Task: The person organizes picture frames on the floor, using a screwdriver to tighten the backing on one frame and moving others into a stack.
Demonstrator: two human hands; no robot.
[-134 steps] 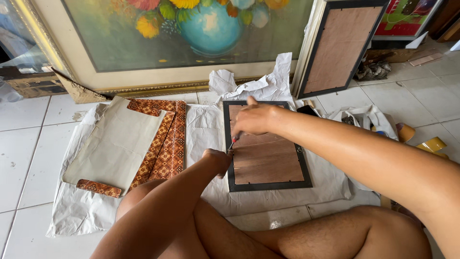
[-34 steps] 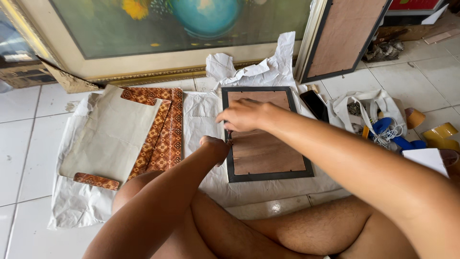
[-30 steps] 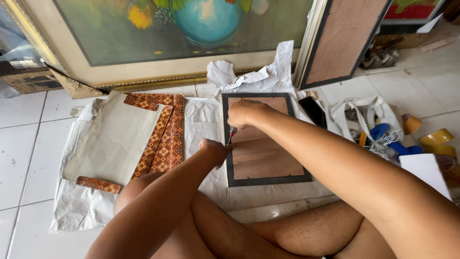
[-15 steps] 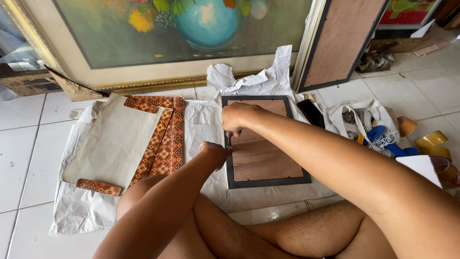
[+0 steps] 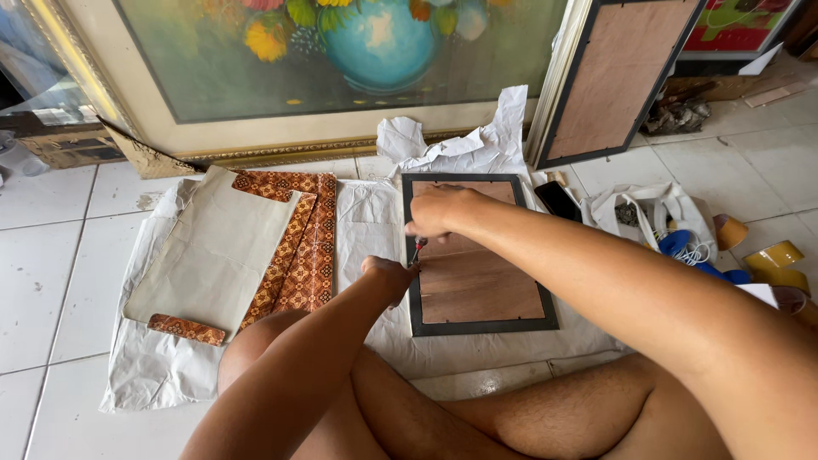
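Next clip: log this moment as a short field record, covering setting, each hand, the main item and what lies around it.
setting: tiled floor, person seated, white paper spread out
left hand: at left edge of small black frame
right hand: holds red-handled tool at that edge
frame: face down, wooden backing up
left of it: patterned orange cloth
behind: large flower painting
right: tape rolls

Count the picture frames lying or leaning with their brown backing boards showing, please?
2: a dark frame with brown backing flat on white paper under the hands, another larger one leaning upright behind it. More may be hidden.

Matt wooden frame backing [image 5: 479, 290], crinkled paper [image 5: 366, 213]
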